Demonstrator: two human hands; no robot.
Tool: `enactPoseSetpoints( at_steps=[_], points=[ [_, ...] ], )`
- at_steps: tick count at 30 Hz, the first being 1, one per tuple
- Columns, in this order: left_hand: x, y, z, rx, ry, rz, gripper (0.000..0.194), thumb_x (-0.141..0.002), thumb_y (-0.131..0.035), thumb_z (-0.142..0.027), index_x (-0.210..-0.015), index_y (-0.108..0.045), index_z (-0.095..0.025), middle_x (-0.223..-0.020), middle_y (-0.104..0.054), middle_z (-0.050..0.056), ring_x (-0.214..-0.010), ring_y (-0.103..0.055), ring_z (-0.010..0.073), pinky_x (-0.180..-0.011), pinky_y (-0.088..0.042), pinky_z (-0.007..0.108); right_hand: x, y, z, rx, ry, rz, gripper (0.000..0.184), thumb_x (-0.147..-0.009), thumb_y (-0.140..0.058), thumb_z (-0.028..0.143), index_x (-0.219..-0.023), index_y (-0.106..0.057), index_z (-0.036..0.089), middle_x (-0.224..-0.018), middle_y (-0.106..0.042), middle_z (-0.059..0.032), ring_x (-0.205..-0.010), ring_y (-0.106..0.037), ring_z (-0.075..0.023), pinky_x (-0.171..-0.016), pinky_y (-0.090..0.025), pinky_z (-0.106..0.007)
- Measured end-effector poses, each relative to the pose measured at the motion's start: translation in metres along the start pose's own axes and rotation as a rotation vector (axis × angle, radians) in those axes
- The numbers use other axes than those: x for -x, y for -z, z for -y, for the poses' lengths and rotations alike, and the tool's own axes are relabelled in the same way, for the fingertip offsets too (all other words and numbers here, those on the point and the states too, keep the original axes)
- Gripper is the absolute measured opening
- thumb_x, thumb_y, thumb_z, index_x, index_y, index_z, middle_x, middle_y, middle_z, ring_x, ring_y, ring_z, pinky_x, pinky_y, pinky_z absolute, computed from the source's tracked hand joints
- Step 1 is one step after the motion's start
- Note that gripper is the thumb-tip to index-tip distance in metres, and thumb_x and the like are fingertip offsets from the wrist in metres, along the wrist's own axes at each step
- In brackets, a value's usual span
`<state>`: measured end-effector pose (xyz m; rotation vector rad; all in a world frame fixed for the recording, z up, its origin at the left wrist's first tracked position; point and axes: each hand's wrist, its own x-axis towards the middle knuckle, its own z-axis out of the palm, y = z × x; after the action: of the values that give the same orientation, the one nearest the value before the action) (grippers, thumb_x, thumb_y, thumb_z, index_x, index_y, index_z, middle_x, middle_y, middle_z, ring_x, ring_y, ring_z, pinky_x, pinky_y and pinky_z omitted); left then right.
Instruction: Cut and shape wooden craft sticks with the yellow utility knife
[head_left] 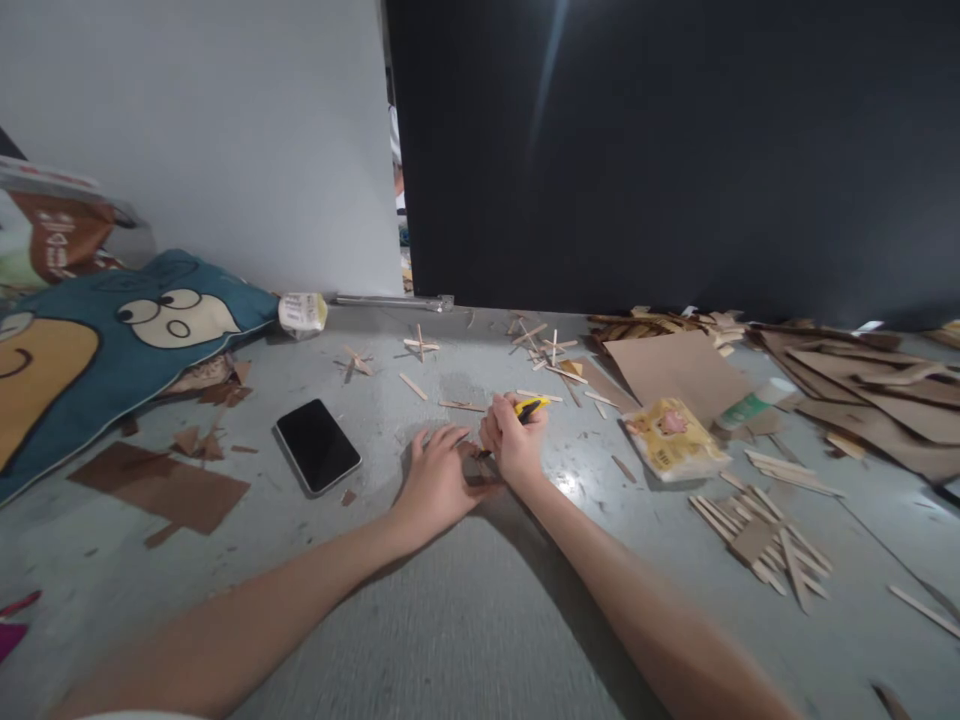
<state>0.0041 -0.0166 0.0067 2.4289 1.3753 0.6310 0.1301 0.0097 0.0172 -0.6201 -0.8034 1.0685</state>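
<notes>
My right hand point(515, 440) is closed around a yellow and black utility knife point(532, 408), tilted with its tip end down toward the table. My left hand point(437, 482) lies low on the table just left of it, fingers spread and thumb reaching toward the right hand. Between the left thumb and forefinger shows a small brown piece point(481, 468), perhaps cardboard, partly hidden by the hands. Beyond the fingers lie thin wooden sticks point(461, 406), and some sticks are joined into small crosses point(421, 345).
Left of my hands are a black-screened phone point(318, 446), a brown cardboard sheet point(159, 486) and a blue cartoon pillow point(142, 350). To the right lie a yellow tissue pack point(673, 440), a glue stick point(756, 404), a stick pile point(761, 540) and stacked cardboard point(870, 390). A dark panel point(675, 150) stands behind.
</notes>
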Motion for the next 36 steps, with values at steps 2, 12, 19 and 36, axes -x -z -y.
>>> enactPoseSetpoints(
  at_steps=[2, 12, 19, 36],
  points=[
    [-0.001, -0.001, 0.0, 0.013, -0.002, 0.0, 0.039, -0.077, -0.086, -0.044, -0.108, -0.074, -0.023, -0.142, -0.065, 0.015, -0.14, -0.052, 0.0398, -0.12, -0.027, 0.065, 0.001, 0.001, 0.0, 0.002, 0.01, -0.008, 0.058, -0.077, -0.083, 0.052, -0.057, -0.036, 0.024, -0.037, -0.031, 0.0137, -0.029, -0.022, -0.0026, -0.031, -0.022, -0.017],
    [0.001, -0.002, 0.018, 0.247, 0.106, -0.139, 0.064, -0.076, -0.052, -0.005, -0.139, -0.049, -0.018, -0.146, -0.059, 0.016, -0.14, -0.05, 0.0314, -0.119, -0.034, 0.056, 0.0, -0.007, 0.011, 0.05, 0.055, -0.033, 0.061, -0.077, -0.084, 0.053, -0.054, -0.036, 0.024, -0.037, -0.031, 0.0129, -0.029, -0.025, -0.0033, -0.031, -0.024, -0.018],
    [-0.006, -0.013, 0.023, 0.272, 0.267, -0.251, 0.049, -0.081, -0.05, -0.004, -0.126, -0.052, -0.021, -0.132, -0.065, 0.014, -0.134, -0.055, 0.0304, -0.117, -0.036, 0.055, -0.004, -0.003, 0.018, 0.101, 0.011, -0.032, 0.063, -0.074, -0.085, 0.056, -0.053, -0.035, 0.025, -0.037, -0.03, 0.0128, -0.028, -0.023, -0.0034, -0.03, -0.019, -0.019],
    [-0.004, -0.011, 0.021, 0.253, 0.286, -0.203, 0.047, -0.081, -0.051, -0.002, -0.125, -0.05, -0.021, -0.13, -0.066, 0.013, -0.132, -0.055, 0.0297, -0.116, -0.036, 0.054, -0.007, 0.0, 0.016, 0.194, 0.018, 0.005, 0.064, -0.074, -0.083, 0.061, -0.052, -0.035, 0.025, -0.036, -0.03, 0.0118, -0.03, -0.022, -0.0039, -0.031, -0.018, -0.02]
  ],
)
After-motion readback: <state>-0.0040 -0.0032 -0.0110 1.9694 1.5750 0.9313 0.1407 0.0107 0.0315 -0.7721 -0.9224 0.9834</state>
